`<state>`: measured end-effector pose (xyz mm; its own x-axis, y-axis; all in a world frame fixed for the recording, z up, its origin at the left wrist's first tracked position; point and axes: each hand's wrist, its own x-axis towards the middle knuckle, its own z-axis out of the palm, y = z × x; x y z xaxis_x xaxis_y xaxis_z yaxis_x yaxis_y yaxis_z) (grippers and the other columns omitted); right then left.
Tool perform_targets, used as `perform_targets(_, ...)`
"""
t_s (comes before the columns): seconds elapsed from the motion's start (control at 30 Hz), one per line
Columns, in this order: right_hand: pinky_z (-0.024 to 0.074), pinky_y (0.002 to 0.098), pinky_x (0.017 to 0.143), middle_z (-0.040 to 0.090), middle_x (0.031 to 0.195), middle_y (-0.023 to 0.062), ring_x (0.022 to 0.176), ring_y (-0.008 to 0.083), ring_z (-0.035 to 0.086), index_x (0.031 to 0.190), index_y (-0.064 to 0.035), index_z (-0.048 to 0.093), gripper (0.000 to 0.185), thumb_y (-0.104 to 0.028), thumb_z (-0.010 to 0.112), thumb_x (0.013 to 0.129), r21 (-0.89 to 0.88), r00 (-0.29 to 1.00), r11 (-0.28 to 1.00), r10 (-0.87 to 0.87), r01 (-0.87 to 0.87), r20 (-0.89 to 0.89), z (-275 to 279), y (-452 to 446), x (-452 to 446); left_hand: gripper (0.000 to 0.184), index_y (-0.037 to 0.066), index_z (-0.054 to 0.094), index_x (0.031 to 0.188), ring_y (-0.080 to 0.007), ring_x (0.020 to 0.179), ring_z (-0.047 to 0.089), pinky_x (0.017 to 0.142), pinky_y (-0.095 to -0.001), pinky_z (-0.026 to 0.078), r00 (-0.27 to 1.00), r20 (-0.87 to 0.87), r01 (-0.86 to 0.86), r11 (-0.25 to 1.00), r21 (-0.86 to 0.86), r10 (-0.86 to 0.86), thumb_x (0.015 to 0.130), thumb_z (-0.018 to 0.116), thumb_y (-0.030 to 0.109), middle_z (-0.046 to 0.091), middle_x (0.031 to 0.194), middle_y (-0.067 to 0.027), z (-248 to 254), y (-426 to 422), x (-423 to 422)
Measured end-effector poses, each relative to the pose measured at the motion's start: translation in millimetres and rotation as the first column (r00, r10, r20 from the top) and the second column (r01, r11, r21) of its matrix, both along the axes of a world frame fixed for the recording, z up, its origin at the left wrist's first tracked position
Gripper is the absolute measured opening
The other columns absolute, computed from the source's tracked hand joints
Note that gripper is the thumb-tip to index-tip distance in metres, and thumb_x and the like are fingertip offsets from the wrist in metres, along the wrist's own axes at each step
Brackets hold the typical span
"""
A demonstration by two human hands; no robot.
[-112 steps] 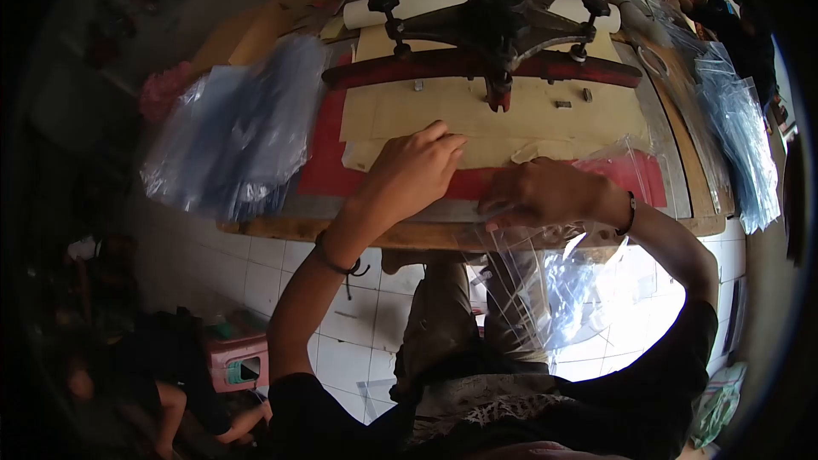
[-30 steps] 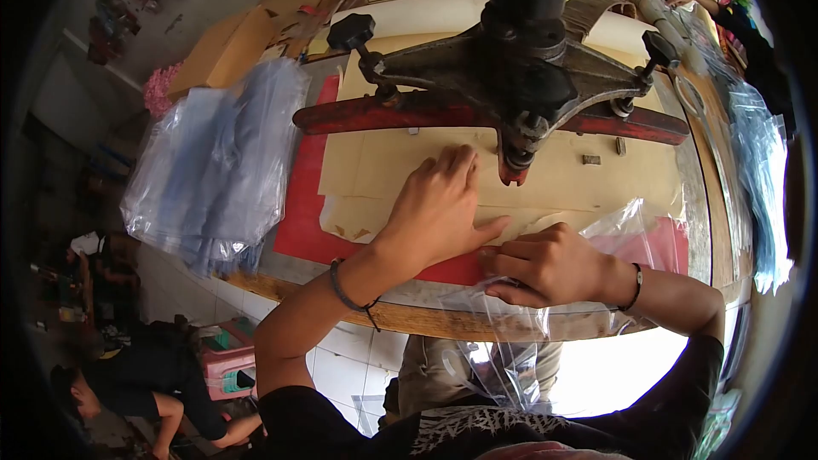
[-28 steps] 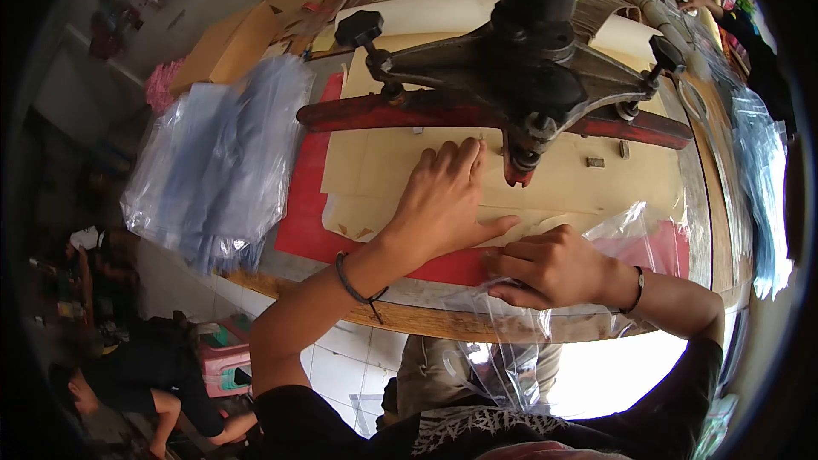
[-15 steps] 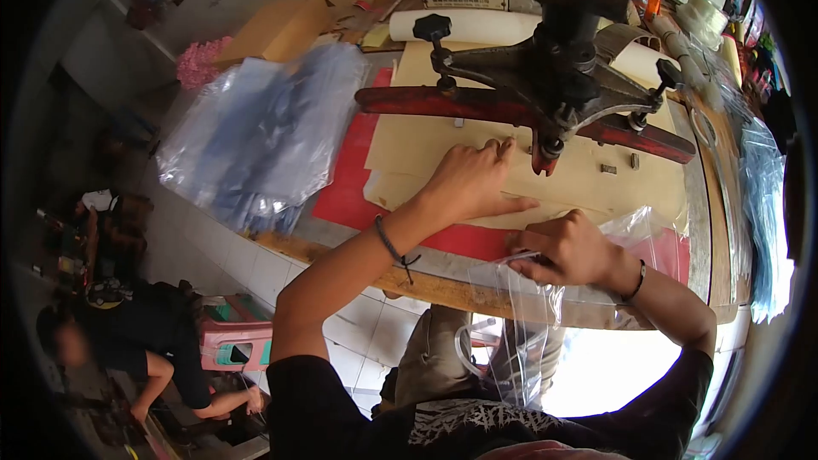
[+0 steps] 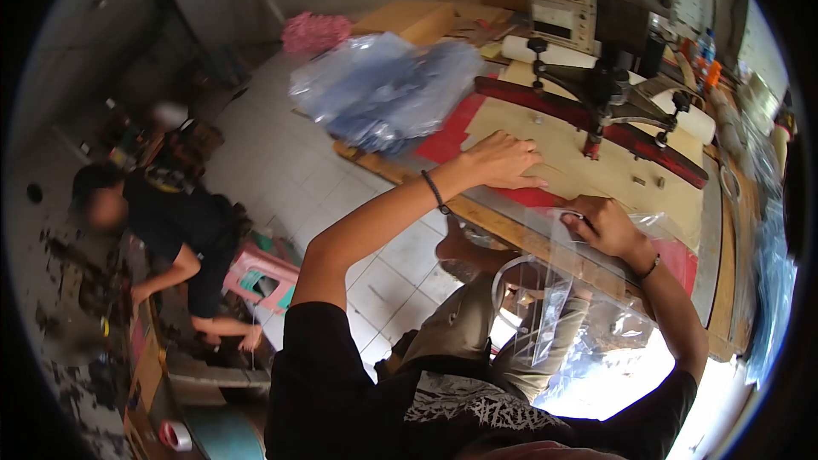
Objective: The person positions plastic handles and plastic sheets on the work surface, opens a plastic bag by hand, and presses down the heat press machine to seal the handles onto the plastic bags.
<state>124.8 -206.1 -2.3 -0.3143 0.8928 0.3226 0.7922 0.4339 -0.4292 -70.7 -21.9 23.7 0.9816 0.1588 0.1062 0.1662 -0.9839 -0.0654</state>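
Observation:
My left hand [image 5: 507, 160] lies on the tan sheet [image 5: 588, 145] near the table's front edge, fingers stretched out and holding nothing. My right hand [image 5: 605, 226] is closed on a piece of clear plastic sheeting [image 5: 554, 281] with a pale strip along it. This plastic hangs over the table edge toward my lap, where the strip bends into a loop. Under the tan sheet shows a red sheet [image 5: 447, 138]. Beyond my hands, a press with a long red bar [image 5: 532, 100] stands over the tan sheet, and small metal pieces [image 5: 639, 181] lie near it.
A pile of clear and bluish plastic [image 5: 383, 89] covers the table's left end. Behind the press are a white roll [image 5: 518, 49] and a control box [image 5: 562, 17]. More plastic [image 5: 771, 290] hangs at right. Another person [image 5: 170, 213] bends down at left beside a pink stool [image 5: 264, 273].
The view has swung toward the left, so the table appears farther right. Both hands stay near the front of the sheet, the right still gripping the plastic.

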Motion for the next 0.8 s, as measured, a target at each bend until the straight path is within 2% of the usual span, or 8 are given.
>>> perform_targets(0.17, 0.0497, 0.0418, 0.076, 0.066, 0.089, 0.0178, 0.082, 0.0361, 0.063, 0.102, -0.0038, 0.067, 0.025, -0.024, 0.057, 0.09, 0.051, 1.0, 0.998, -0.03, 0.03, 0.0, 3.6, -6.0, -6.8, 0.034, 0.012, 0.063, 0.114, -0.0292, 0.075, 0.064, 0.065, -0.041, 0.052, 0.976, 0.186, -0.102, 0.992, -0.07, 0.113, 0.09, 0.058, 0.037, 0.059, 0.09, -0.01, 0.7, -39.6, -109.9)
perform_targets(0.3, 0.0498, 0.0422, 0.074, 0.066, 0.087, 0.0187, 0.081, 0.0368, 0.063, 0.099, -0.0024, 0.067, 0.025, -0.024, 0.058, 0.089, 0.06, 0.997, 0.997, -0.052, 0.049, 0.052, 5.5, -9.5, -6.7, 0.03, 0.017, 0.06, 0.118, -0.025, 0.073, 0.061, 0.063, -0.0368, 0.052, 0.904, 0.269, -0.284, 0.938, -0.2, 0.331, 0.089, 0.06, 0.025, 0.056, 0.087, -0.0077, -70.7, -105.3, -196.9)
perform_targets(0.43, 0.0499, 0.0419, 0.071, 0.066, 0.083, 0.0192, 0.077, 0.0371, 0.063, 0.095, -0.0013, 0.067, 0.025, -0.024, 0.058, 0.089, 0.046, 0.999, 0.997, -0.054, 0.054, -0.002, 2.1, -8.0, -7.0, 0.044, 0.012, 0.053, 0.13, -0.0301, 0.105, 0.054, 0.091, -0.0382, 0.044, 0.842, -0.068, -0.443, 0.612, -0.655, 0.536, 0.093, 0.056, 0.036, 0.056, 0.107, -0.016, -201.5, -204.1, -264.9)
perform_targets(0.47, 0.0497, 0.0409, 0.069, 0.065, 0.079, 0.0193, 0.074, 0.0372, 0.063, 0.093, -0.0008, 0.067, 0.027, -0.026, 0.058, 0.089, 0.008, 0.996, 0.996, -0.091, 0.091, -0.007, 2.3, -8.3, -8.0, 0.045, 0.009, 0.052, 0.13, -0.031, 0.109, 0.054, 0.095, -0.0413, 0.042, 0.805, -0.28, -0.516, 0.384, -0.766, 0.523, 0.095, 0.054, 0.038, 0.056, 0.117, -0.0181, -198.5, -236.6, -266.5)
perform_targets(0.5, 0.0497, 0.0407, 0.069, 0.065, 0.079, 0.0194, 0.074, 0.0371, 0.063, 0.093, -0.0008, 0.067, 0.027, -0.026, 0.058, 0.09, 0.003, 0.996, 0.996, -0.092, 0.092, -0.012, 4.2, -8.1, -8.6, 0.055, 0.011, 0.049, 0.136, -0.0318, 0.117, 0.051, 0.101, -0.0397, 0.038, 0.889, -0.089, -0.35, 0.542, -0.764, 0.449, 0.094, 0.051, 0.047, 0.054, 0.124, -0.0203, -267.7, -260.6, -280.5)
perform_targets(0.53, 0.0496, 0.0405, 0.069, 0.065, 0.078, 0.0195, 0.074, 0.037, 0.063, 0.092, -0.0008, 0.067, 0.028, -0.026, 0.057, 0.09, -0.006, 0.996, 0.996, -0.092, 0.092, -0.019, 6.0, -8.7, -9.8, 0.058, 0.012, 0.045, 0.14, -0.0302, 0.129, 0.043, 0.108, -0.0387, 0.033, 0.687, -0.102, -0.428, 0.287, -0.857, 0.719, 0.095, 0.048, 0.049, 0.051, 0.134, -0.019, -256.5, -298.8, -269.8)
perform_targets(0.63, 0.0496, 0.0395, 0.067, 0.065, 0.077, 0.0195, 0.072, 0.0363, 0.063, 0.091, -0.0006, 0.068, 0.028, -0.027, 0.057, 0.091, 0.031, 0.997, 0.996, -0.078, 0.079, -0.022, 4.0, -6.2, -10.6, 0.06, 0.012, 0.042, 0.141, -0.0303, 0.13, 0.043, 0.109, -0.0379, 0.032, 0.671, -0.188, -0.369, 0.102, -0.924, 0.717, 0.096, 0.047, 0.05, 0.051, 0.136, -0.0173, -245.5, -303.6, -279.8)
perform_targets(0.8, 0.0496, 0.038, 0.066, 0.065, 0.076, 0.0192, 0.07, 0.0353, 0.064, 0.09, 0.0007, 0.068, 0.028, -0.025, 0.057, 0.091, -0.063, 0.991, 0.991, -0.121, 0.118, -0.05, 8.8, -10.0, -12.4, 0.06, 0.018, 0.042, 0.142, -0.034, 0.124, 0.05, 0.105, -0.0371, 0.038, 0.655, -0.383, -0.532, 0.036, -0.846, 0.652, 0.095, 0.045, 0.054, 0.051, 0.135, -0.0176, -245.4, -293.9, -283.0)
